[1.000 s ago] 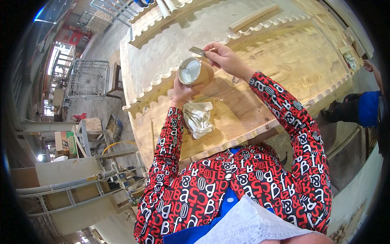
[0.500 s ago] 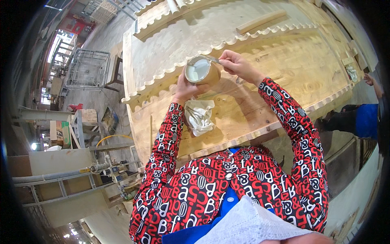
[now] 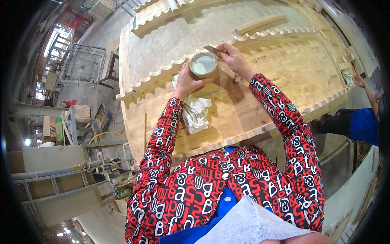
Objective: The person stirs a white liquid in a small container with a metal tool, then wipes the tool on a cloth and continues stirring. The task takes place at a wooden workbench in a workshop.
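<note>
Left hand (image 3: 189,83) curled partly closed around a pot (image 3: 214,74), fingers and thumb against its side; the pot is held above the table (image 3: 292,69), its mouth toward the camera, pale paste (image 3: 203,65) inside. Right hand (image 3: 231,56) nearly closed, pinching a thin flat scraper (image 3: 210,49) at the pot's far rim; contact with the rim cannot be told. Both forearms reach forward and inward, elbows bent. Writing: jacket (image 3: 211,179) and sleeves carry an all-over print of red and white characters on black. Beyond the jacket, a crumpled white cloth (image 3: 198,116) lies on the table; small dark mark on the wood beside it, too small to read. Past the pot: scalloped edging (image 3: 162,71), then a wooden bar (image 3: 260,23). To the right, a co-worker's open hand (image 3: 359,80). Far left, a wire cage (image 3: 83,63) on the floor.
</note>
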The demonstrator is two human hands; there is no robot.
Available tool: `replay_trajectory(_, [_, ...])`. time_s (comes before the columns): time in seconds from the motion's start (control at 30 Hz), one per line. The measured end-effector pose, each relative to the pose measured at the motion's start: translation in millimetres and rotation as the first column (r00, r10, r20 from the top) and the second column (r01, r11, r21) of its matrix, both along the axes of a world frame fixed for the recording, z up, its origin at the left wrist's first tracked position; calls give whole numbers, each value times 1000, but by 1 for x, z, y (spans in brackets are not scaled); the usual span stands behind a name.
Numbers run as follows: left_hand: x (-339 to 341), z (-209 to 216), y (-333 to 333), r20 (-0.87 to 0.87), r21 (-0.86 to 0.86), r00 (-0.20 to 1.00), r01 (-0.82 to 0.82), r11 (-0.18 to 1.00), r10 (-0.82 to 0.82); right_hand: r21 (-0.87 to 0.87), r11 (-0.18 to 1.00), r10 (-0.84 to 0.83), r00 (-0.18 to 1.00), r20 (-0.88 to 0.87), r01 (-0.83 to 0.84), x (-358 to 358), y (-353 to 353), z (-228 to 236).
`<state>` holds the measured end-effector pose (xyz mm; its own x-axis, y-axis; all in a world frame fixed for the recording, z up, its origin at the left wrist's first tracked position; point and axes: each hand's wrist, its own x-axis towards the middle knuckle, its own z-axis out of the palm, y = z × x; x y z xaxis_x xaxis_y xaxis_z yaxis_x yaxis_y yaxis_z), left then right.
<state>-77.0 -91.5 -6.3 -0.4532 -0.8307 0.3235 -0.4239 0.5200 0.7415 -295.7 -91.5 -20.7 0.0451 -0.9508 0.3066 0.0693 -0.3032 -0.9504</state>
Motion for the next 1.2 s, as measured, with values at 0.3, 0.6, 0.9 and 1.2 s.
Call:
replay_trajectory(0.3, [7, -2, 3, 140, -59, 989, -34, 998, 42, 135, 965, 207, 971, 124, -223, -7, 9, -5])
replay_trajectory(0.6, [5, -6, 0, 120, -2, 993, -18, 1000, 18, 142, 964, 218, 974, 65, -226, -11, 33, -17])
replay_trajectory(0.9, [-9, 0, 2, 232, -61, 973, 4, 998, 10, 135, 985, 105, 994, 40, -109, -12, 12, -13])
replay_trajectory(1.2, [-5, -6, 2, 165, -5, 986, 27, 1000, -25, 194, 957, 170, 958, 232, -217, -4, 26, -26])
